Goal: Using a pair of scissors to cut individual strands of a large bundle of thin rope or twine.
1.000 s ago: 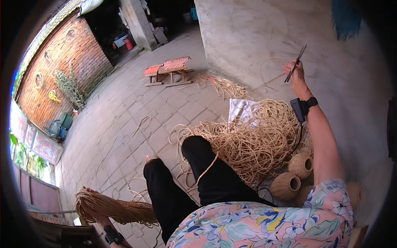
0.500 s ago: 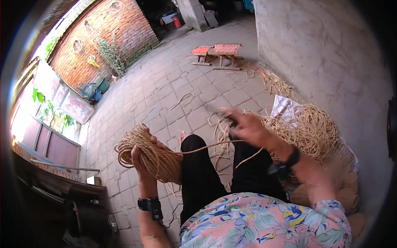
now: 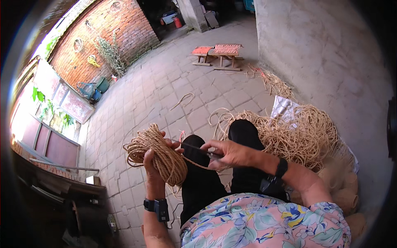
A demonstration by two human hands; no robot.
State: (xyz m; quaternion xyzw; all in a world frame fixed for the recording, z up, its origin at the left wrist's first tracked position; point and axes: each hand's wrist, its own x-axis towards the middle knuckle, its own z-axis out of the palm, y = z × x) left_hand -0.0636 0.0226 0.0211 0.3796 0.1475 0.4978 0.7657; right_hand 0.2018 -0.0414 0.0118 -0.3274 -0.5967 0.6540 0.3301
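Two low stools (image 3: 226,50) — red-topped | brick wall (image 3: 134,22) | yellow coil (image 3: 93,61) — hung there | green tub (image 3: 103,84) | paved floor (image 3: 140,95)

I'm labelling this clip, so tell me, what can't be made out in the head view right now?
All in the head view:
- Tool: its held end is hidden by the right hand.
- Left hand: its palm is hidden by the coil.
- Baskets: blurred, partly behind the right forearm.
- Left forearm: cut off by the lower edge.
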